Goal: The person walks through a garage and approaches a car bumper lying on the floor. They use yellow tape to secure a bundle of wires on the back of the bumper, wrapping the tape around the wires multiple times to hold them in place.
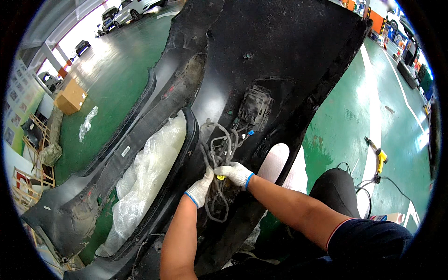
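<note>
I see one cardboard box (70,97) towards ten o'clock, one mass of bubble wrap (149,161) between eight and nine, then my left hand (201,188) at six, narrow, fingers closed on the one tangled cable bundle (221,153) over the black panel (284,46). My right hand (236,175) grips it equally narrow beside one yellow piece (220,177), hiding the fingertip contact; one dark module (255,107) sits at one o'clock, one yellow-and-black tool (382,158) at three.
</note>
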The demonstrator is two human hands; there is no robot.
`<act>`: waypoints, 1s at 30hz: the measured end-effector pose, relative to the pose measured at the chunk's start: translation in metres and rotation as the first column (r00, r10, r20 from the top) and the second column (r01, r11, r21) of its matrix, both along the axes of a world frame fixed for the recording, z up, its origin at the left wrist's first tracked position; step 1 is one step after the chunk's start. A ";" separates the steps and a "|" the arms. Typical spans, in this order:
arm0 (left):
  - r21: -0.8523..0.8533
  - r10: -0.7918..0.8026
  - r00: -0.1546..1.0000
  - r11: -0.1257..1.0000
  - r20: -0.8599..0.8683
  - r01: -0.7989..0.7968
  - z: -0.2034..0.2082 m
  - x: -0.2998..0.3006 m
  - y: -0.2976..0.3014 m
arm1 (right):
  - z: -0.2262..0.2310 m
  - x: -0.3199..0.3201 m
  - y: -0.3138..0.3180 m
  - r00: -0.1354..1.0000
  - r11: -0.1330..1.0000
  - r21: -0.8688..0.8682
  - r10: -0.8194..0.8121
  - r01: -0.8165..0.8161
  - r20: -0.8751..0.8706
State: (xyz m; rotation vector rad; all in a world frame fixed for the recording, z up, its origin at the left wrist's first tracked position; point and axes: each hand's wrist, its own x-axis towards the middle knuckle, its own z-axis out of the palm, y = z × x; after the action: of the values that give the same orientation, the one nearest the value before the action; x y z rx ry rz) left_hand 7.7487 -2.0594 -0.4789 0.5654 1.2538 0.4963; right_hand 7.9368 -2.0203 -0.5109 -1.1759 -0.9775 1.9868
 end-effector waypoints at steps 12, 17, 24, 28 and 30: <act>0.358 0.062 0.892 0.927 -0.447 0.115 0.026 -0.047 -0.014 | 0.002 -0.002 0.000 0.991 0.990 -0.064 -0.129 0.127 -0.031; 0.550 0.078 0.727 0.711 -0.682 0.439 0.011 0.005 -0.006 | 0.011 -0.012 -0.010 0.986 0.983 -0.133 -0.138 0.126 -0.088; 0.652 0.255 0.834 0.742 -0.488 0.155 0.001 0.020 -0.001 | -0.003 -0.004 -0.015 0.989 0.988 -0.126 -0.104 0.091 -0.101; 0.640 0.304 0.830 0.764 -0.467 0.080 -0.016 0.018 0.002 | -0.023 -0.001 -0.007 0.991 0.990 -0.135 -0.052 0.036 -0.120; 0.614 0.350 0.843 0.789 -0.409 -0.030 -0.023 0.006 0.005 | -0.032 0.007 0.001 0.987 0.975 -0.206 -0.106 0.079 -0.123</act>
State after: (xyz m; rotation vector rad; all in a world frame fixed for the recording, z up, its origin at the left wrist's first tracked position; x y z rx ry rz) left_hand 7.7542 -2.0540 -0.5022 1.1582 1.6793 0.9829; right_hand 7.9435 -2.0190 -0.5425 -1.1546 -0.6552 2.0960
